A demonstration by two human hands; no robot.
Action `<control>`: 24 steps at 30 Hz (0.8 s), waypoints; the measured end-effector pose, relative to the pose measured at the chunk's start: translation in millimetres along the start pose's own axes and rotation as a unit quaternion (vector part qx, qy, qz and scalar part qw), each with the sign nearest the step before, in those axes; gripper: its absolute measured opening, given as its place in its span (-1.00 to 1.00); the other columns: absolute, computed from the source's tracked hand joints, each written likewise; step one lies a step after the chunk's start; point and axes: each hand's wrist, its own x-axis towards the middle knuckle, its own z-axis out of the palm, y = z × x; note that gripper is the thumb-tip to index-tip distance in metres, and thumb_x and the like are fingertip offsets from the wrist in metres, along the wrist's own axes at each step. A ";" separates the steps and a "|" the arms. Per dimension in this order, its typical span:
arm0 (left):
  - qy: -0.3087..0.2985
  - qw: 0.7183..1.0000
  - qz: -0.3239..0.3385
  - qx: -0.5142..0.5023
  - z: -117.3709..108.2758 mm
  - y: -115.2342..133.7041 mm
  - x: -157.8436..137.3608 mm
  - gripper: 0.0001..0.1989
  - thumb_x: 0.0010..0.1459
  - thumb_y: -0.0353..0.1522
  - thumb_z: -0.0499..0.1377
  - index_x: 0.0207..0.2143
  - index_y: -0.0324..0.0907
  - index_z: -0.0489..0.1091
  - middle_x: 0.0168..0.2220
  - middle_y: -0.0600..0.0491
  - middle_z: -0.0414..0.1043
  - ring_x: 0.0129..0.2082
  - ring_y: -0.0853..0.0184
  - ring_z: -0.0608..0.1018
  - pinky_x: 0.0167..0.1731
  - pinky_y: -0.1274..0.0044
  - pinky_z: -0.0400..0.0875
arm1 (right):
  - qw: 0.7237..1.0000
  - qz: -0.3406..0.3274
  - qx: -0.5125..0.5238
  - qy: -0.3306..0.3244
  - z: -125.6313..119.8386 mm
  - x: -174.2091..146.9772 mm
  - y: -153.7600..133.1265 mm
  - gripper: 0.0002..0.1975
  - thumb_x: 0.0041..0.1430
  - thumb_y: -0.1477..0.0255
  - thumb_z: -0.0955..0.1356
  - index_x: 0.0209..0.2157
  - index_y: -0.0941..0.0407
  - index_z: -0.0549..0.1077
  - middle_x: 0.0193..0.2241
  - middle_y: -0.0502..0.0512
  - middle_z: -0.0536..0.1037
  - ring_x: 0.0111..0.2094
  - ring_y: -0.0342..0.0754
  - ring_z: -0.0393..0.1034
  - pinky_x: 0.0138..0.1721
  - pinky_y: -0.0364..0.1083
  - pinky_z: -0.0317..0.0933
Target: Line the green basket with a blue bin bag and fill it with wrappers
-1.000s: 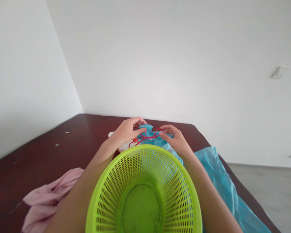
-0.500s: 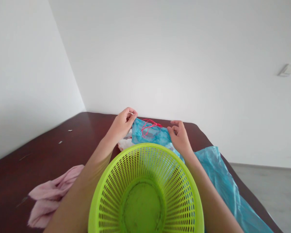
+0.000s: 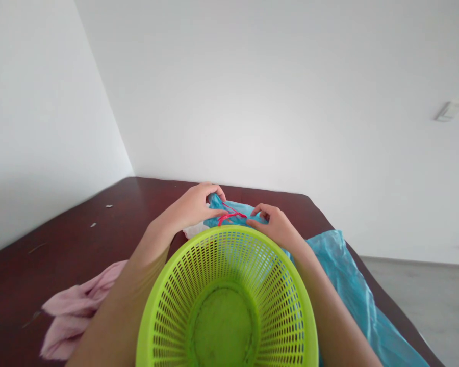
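Beyond the basket rim lies a small blue plastic bag [image 3: 243, 209] with a red string [image 3: 232, 216] on it. My left hand [image 3: 197, 204] curls over the bag's left part, fingers on top and thumb below, with plastic bunched between them. My right hand [image 3: 274, 223] is closed around the bag's right side. Its thumb tip is beside the end of the red string. The basket's rim hides the lower part of the bag. In front of me stands a green plastic basket [image 3: 224, 326] with slotted walls, nothing visible inside.
A dark red-brown tabletop [image 3: 137, 214] meets white walls at the back and left. A pink cloth [image 3: 76, 308] lies at the left, and a larger blue plastic sheet [image 3: 352, 285] hangs along the right. Something white [image 3: 194, 230] lies behind the basket. Small scraps [image 3: 94, 225] are scattered left.
My hands have come closer together and slightly lower. The blue bag, earlier stretched between them, is now bunched and lower. The red string has shifted with it.
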 end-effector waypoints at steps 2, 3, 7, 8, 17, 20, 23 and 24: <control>-0.002 0.999 -0.003 0.046 -1.2 -0.5 0.0 -0.66 0.12 -0.15 0.59 -0.09 -0.02 0.71 -0.12 0.01 0.63 -0.22 0.18 0.59 -0.20 0.36 0.42 | 1.000 0.005 -0.018 -0.021 -2.4 0.7 1.0 -0.85 0.29 0.23 0.55 -0.22 0.00 0.69 -0.48 -0.06 0.46 -0.39 -0.03 0.32 -0.32 -0.02 0.11; -0.006 0.998 -0.004 0.066 -1.7 -1.3 0.1 -0.67 0.12 -0.18 0.60 -0.09 -0.01 0.73 -0.12 0.01 0.62 -0.20 0.17 0.59 -0.18 0.36 0.42 | 1.000 0.005 -0.021 -0.020 -3.7 1.5 1.0 -0.88 0.31 0.26 0.52 -0.24 0.01 0.69 -0.51 -0.08 0.41 -0.42 -0.04 0.27 -0.34 -0.02 0.06; -0.002 0.995 0.000 0.095 -2.2 -6.4 0.8 -0.82 0.30 -0.14 0.47 -0.15 -0.01 0.75 -0.17 -0.01 0.64 -0.20 0.15 0.62 -0.12 0.33 0.43 | 0.998 -0.013 0.009 0.059 -6.8 5.0 -1.8 -0.86 0.37 0.28 0.45 -0.26 0.02 0.63 -0.49 -0.06 0.44 -0.41 -0.04 0.27 -0.32 -0.01 0.08; 0.011 0.996 0.004 0.091 -1.9 -7.7 1.2 -0.78 0.37 -0.10 0.41 -0.18 -0.02 0.74 -0.19 -0.01 0.65 -0.22 0.15 0.62 -0.13 0.33 0.44 | 0.996 -0.021 0.025 0.083 -7.2 5.5 -3.1 -0.85 0.39 0.27 0.44 -0.26 0.02 0.61 -0.44 -0.04 0.49 -0.38 -0.03 0.31 -0.30 -0.01 0.12; 0.111 0.994 0.009 0.013 -2.1 -11.5 4.9 -0.56 0.55 -0.01 0.16 -0.14 -0.07 0.72 -0.15 -0.07 0.73 -0.18 0.11 0.68 -0.17 0.36 0.50 | 0.976 -0.030 0.076 0.200 -16.5 2.9 -14.8 -0.71 0.47 0.17 0.39 -0.34 0.00 0.48 -0.40 0.00 0.50 -0.31 0.02 0.32 -0.21 -0.01 0.19; 0.163 0.986 -0.012 0.015 -5.4 -12.7 5.5 -0.57 0.55 -0.04 0.14 -0.17 -0.09 0.69 -0.20 -0.05 0.73 -0.21 0.11 0.67 -0.17 0.37 0.50 | 0.965 -0.016 0.092 0.244 -20.0 2.0 -17.0 -0.68 0.47 0.13 0.39 -0.35 0.00 0.46 -0.42 -0.02 0.45 -0.32 0.01 0.29 -0.22 -0.01 0.17; 0.208 0.978 -0.034 -0.004 -8.0 -12.9 6.0 -0.55 0.55 -0.03 0.15 -0.25 -0.11 0.64 -0.31 -0.03 0.68 -0.32 0.14 0.63 -0.27 0.40 0.48 | 0.953 -0.010 0.120 0.280 -22.1 4.5 -15.1 -0.66 0.44 0.11 0.39 -0.38 0.00 0.42 -0.46 -0.05 0.36 -0.36 -0.02 0.22 -0.29 -0.02 0.13; 0.221 0.974 -0.035 -0.023 -8.5 -12.1 6.0 -0.55 0.55 -0.02 0.15 -0.22 -0.12 0.64 -0.31 -0.03 0.68 -0.32 0.15 0.63 -0.29 0.41 0.50 | 0.948 -0.005 0.127 0.291 -22.5 6.3 -13.3 -0.66 0.41 0.11 0.39 -0.40 0.00 0.41 -0.48 -0.05 0.35 -0.37 -0.03 0.21 -0.31 -0.03 0.13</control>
